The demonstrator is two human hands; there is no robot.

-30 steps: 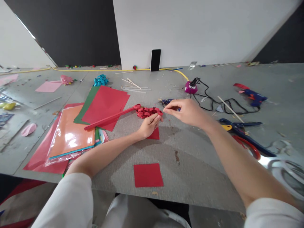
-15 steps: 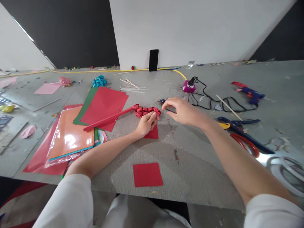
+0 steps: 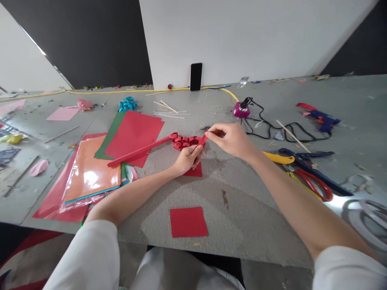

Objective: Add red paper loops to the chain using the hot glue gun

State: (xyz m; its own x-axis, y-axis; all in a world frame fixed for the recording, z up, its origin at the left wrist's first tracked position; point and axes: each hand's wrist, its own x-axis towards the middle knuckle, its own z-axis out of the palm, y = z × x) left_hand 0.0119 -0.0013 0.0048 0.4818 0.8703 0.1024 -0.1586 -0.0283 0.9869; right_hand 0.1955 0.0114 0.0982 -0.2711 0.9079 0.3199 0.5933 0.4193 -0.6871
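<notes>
My left hand [image 3: 188,160] is closed on the right end of a curled red paper chain [image 3: 183,142]. A long flat red paper strip [image 3: 139,151] runs from the chain's left end across stacked sheets. Between my two hands a short red strip end [image 3: 203,139] sticks up. The thumb and fingers of my right hand [image 3: 231,139] pinch its tip. Partly hidden below my left hand lies a red paper piece [image 3: 195,170]. Closer to the table's front edge is a red paper square [image 3: 189,222].
Red sheets [image 3: 136,135] and an orange packet [image 3: 93,169] lie left. Behind are a blue bow [image 3: 127,104], thin sticks [image 3: 167,110] and an upright phone [image 3: 196,76]. To the right are a glue gun [image 3: 325,120], a purple plug block [image 3: 241,109], scissors [image 3: 314,183] and a yellow-handled cutter [image 3: 278,157].
My right hand has moved slightly left and closed its fingers on the red strip's end, which now stands up from the chain. My left hand keeps its hold.
</notes>
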